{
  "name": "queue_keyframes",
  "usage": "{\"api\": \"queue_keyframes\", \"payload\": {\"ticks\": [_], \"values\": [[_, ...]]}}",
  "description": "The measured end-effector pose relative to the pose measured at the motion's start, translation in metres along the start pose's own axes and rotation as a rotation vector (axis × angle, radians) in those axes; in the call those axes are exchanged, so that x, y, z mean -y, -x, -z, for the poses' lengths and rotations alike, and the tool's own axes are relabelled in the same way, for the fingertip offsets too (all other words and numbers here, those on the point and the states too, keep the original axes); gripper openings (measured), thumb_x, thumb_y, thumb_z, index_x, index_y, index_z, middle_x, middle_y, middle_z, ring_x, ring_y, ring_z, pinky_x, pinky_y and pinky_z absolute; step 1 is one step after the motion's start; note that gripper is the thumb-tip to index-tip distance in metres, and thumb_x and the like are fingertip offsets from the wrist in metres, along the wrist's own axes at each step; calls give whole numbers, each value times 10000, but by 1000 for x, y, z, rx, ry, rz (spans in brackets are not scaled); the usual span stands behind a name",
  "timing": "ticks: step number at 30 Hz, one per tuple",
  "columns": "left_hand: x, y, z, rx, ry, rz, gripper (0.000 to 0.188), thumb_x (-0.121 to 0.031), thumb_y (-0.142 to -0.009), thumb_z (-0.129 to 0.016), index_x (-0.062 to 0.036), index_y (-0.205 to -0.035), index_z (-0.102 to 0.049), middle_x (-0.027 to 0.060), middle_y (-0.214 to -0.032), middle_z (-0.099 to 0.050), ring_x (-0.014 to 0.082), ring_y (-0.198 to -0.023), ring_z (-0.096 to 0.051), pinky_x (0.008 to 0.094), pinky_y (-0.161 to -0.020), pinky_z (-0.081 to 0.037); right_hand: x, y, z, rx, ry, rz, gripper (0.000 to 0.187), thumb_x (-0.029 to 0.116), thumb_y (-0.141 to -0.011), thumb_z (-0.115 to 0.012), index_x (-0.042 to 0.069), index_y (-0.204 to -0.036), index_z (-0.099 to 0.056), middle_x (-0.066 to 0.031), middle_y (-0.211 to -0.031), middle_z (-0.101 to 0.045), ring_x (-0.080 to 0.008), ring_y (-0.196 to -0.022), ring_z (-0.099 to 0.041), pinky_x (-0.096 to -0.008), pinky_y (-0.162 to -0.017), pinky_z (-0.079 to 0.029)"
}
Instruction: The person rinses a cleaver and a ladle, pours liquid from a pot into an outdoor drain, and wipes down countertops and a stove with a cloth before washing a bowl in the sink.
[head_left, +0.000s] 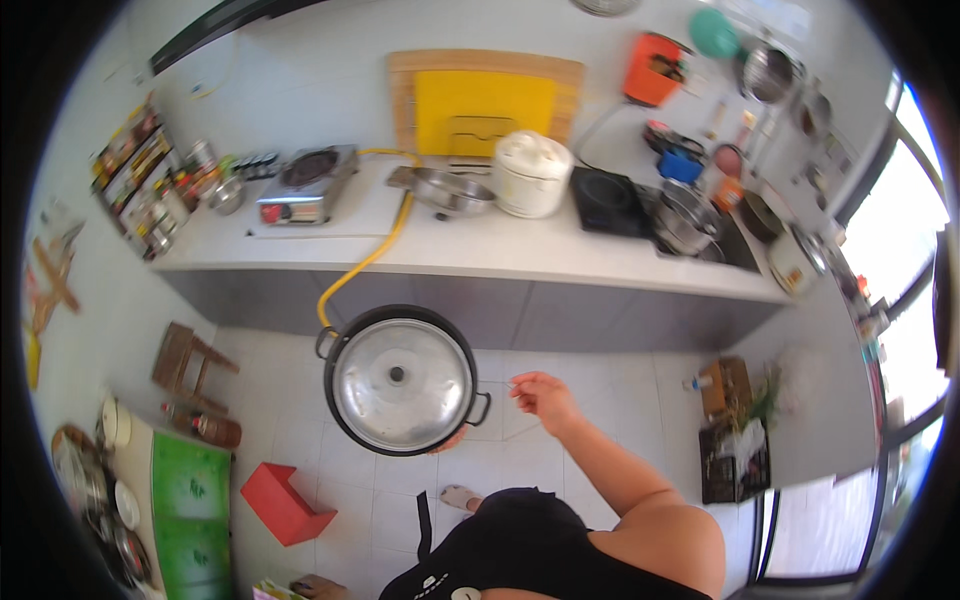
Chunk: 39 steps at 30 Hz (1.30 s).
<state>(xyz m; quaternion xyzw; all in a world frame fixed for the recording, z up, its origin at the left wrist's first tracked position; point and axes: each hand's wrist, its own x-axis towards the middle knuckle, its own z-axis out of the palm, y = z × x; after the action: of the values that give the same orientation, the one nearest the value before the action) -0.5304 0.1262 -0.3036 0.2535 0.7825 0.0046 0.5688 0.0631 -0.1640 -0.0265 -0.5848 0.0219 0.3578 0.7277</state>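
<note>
A wide black pan [472,372] with two loop handles stood out in front of the counter [540,255], over the tiled floor—what bore it was hidden from me. A domed metal lid [402,405] with a dark knob covered it. The right hand [532,394] was just beside the pan's right handle, apart from it, the fingers half curled and their tips slightly apart, with nothing I could make out in them. The left hand was out of my sight, so I could not tell how its fingers stood. A yellow hose [365,262] came down from the counter and vanished near the pan's left handle. Nearer the person, a red stool [285,503] lay on the floor; up on the counter stood a white cooker [530,190] and a portable stove [308,190].
</note>
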Motion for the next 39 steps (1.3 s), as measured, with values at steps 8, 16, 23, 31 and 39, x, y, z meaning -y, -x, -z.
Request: {"api": "queue_keyframes", "payload": {"ticks": [8, 16, 23, 31, 39], "values": [[-26, -39, -66, 200, -427, -126, 216, -291, -873, -573, -84, -879, -515, 88, -617, -499, 208, -501, -499, 361, -381, -421, -27, 162, 179, -471, -351, 29, 151, 33, -823, -513, 7, -962, -564, -83, -773, -610, -129, -582, -509, -240, -523, -415], [-8, 60, -290, 735, -825, -282, 233, -253, -870, -528, -116, -1055, -557, 75, -968, -634, 254, -836, -637, 402, -693, -507, -16, 216, 292, -713, -411, 252, 130, 85, -863, -538, -5, -952, -570, -84, -769, -588, -119, -589, -508, -209, -519, -407], [76, 119, -387, 690, -1382, -403, 233, -268, -878, -564, -82, -1019, -575, 78, -927, -629, 213, -780, -612, 367, -614, -492, -7, 190, 477, -743, -680, 227, 77, 167, -871, -572, 96, -898, -575, -6, -721, -563, -106, -573, -496, -225, -496, -408], [111, 151, -472, 706, -2168, -1233, 267, -304, -862, -466, -110, -951, -626, 136, -982, -647, 330, -951, -604, 419, -842, -473, 120, 77, 576, -512, -699, 319, 114, 167, -883, -555, 66, -931, -577, -16, -727, -562, -103, -575, -488, -225, -497, -396], [59, 180, -607, 692, -2251, -1245, 254, -286, -843, -505, -129, -971, -658, 138, -977, -656, 285, -963, -621, 398, -845, -486, 276, -25, 581, -398, -514, 522, 129, 147, -878, -553, 32, -933, -577, -59, -755, -595, -112, -584, -521, -206, -498, -397]]}}
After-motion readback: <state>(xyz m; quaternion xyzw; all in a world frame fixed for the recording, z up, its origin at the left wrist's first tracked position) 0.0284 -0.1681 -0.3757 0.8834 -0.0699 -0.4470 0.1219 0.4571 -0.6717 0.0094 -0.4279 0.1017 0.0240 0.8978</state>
